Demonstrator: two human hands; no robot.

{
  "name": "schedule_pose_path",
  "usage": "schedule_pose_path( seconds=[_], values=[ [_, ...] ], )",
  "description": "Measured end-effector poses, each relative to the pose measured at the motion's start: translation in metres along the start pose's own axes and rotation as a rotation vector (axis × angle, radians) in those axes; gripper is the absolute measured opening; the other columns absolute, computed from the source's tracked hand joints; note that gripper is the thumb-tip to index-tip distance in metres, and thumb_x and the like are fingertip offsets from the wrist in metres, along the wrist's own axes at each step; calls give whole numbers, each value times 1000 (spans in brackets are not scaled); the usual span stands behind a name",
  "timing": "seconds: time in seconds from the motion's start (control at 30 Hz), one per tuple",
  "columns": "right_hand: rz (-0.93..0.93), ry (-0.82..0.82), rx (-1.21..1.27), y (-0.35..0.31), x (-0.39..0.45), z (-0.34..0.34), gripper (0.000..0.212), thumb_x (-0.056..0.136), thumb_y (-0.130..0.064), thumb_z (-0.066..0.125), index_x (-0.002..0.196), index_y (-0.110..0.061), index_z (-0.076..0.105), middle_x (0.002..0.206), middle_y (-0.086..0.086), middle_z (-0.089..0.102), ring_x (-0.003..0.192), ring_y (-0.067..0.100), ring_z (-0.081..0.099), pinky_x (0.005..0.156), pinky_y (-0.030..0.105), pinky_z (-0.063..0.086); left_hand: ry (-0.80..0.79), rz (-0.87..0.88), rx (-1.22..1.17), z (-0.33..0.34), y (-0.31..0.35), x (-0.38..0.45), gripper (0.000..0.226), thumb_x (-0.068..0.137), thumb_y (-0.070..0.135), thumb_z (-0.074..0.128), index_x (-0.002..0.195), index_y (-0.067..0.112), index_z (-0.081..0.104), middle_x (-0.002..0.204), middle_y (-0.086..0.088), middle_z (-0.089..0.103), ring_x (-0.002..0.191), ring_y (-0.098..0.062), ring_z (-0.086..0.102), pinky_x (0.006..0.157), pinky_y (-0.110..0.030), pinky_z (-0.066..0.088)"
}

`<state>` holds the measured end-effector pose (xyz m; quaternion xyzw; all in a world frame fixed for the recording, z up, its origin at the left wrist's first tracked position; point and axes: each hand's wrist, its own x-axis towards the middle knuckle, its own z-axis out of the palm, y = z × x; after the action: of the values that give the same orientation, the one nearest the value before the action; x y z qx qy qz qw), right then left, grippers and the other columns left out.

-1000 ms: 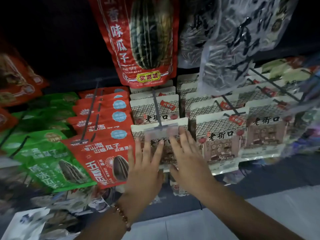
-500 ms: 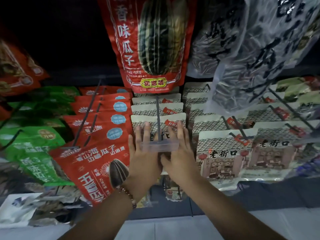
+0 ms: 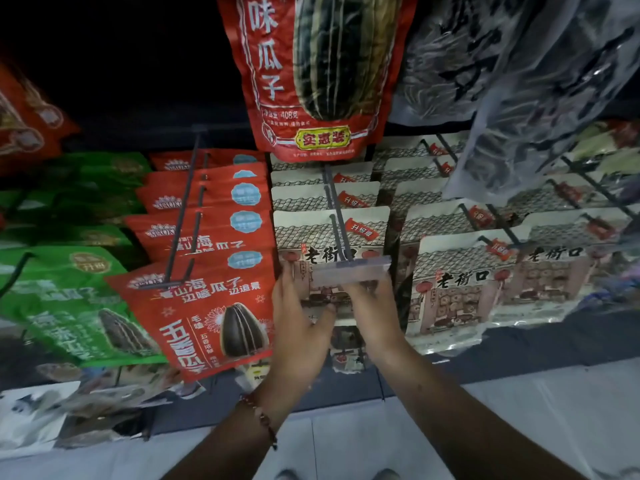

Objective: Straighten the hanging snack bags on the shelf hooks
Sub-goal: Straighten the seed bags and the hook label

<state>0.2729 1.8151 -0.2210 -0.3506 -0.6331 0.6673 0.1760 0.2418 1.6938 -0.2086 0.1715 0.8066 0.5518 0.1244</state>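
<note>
Both hands on the front cream snack bag (image 3: 313, 237) of the centre hook row. Left hand (image 3: 299, 327) lies against the bag's lower left face, fingers roughly straight and pointing up, thumb angled out to the right; beaded bracelet (image 3: 260, 418) on that wrist. Right hand (image 3: 375, 311) sits just beside it on the bag's lower right, fingers reaching up under the clear price-tag holder (image 3: 351, 271); fingertips are hidden behind the holder, so can't tell whether they lie flat or pinch the bag. Bag hangs on the centre hook (image 3: 337, 216), upright and facing out, with more of the same cream bags stacked behind it on the same rod. Left of it: row of red seed bags (image 3: 207, 306), front one tilted, bottom swung to the right. Further left: green bags (image 3: 65, 299). Right: two more rows of cream bags (image 3: 460, 282). Above: large red melon-seed bag (image 3: 311, 74) and clear bags (image 3: 519, 81) hanging from the upper tier.
</note>
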Motion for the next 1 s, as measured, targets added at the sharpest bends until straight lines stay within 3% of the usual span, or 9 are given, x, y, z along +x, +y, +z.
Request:
schedule_pose_path(
  seconds=[0.07, 0.13, 0.17, 0.3, 0.4, 0.5, 0.63, 0.8, 1.0],
  values=[
    [0, 20, -13, -2, -2, 3, 66, 86, -39, 72, 143, -23, 44, 133, -4, 60, 114, 3, 59, 90, 24, 49, -45, 0, 6, -3, 2, 4, 88, 91, 13, 62, 157, 32, 7, 148, 16, 20, 131, 3, 31, 97, 2, 28],
    [-37, 36, -39, -2, -8, 3, 66, 84, -35, 69, 143, -23, 43, 131, -3, 61, 114, 4, 60, 94, 33, 51, -95, 59, 76, -6, -1, 4, 84, 90, 15, 62, 156, 32, 13, 156, 11, 15, 141, -6, 29, 107, -13, 33],
    [-66, 41, -70, -1, -12, 3, 67, 82, -32, 66, 144, -23, 41, 131, -1, 60, 116, 8, 60, 96, 39, 51, -132, 94, 108, -8, -2, 2, 84, 89, 17, 62, 155, 33, 14, 159, 10, 13, 143, -3, 25, 108, -16, 34],
    [-176, 12, -302, -7, -41, 4, 81, 80, -36, 59, 151, -23, 22, 149, 5, 41, 138, 19, 42, 110, 52, 39, -284, 239, 170, -22, -2, -11, 93, 90, 11, 61, 152, 49, 3, 165, 14, 1, 118, 35, 23, 95, 3, 29],
    [-316, -27, -476, -21, -65, -1, 77, 86, -34, 55, 154, -29, 20, 159, -4, 24, 149, 17, 21, 113, 53, 34, -326, 366, 373, -35, -8, -14, 96, 92, 25, 58, 140, 65, -15, 165, 11, -2, 148, -6, 17, 116, -33, 30],
    [-335, -33, -668, -23, -78, -23, 82, 91, -38, 57, 155, -44, 6, 164, -17, -5, 151, 9, -8, 120, 52, 21, -340, 454, 583, -44, -14, -6, 75, 90, 57, 34, 153, 46, -4, 166, -2, 0, 152, -28, 7, 120, -48, 18],
    [-249, -17, -913, -18, -93, -68, 80, 94, -39, 62, 151, -51, 7, 158, -29, -15, 149, 6, -18, 122, 45, 12, -421, 501, 802, -43, -11, -3, 81, 83, 69, 11, 156, 35, 0, 164, -6, -15, 151, -30, -10, 117, -46, 1],
    [-275, 97, -994, -14, -93, -130, 79, 90, -34, 69, 154, -37, 23, 163, -18, -7, 152, 13, -5, 117, 54, 26, -416, 620, 875, -19, 6, -13, 70, 90, 58, 32, 153, 28, 25, 159, -13, 28, 145, -39, 29, 113, -51, 21],
    [-343, 84, -944, -20, -61, -190, 81, 91, -44, 64, 156, -35, 16, 163, -14, -12, 152, 15, -11, 120, 53, 17, -369, 791, 860, 49, 39, -34, 69, 92, 49, 52, 152, 28, 28, 163, -9, 21, 148, -35, 24, 118, -49, 19]
  ],
)
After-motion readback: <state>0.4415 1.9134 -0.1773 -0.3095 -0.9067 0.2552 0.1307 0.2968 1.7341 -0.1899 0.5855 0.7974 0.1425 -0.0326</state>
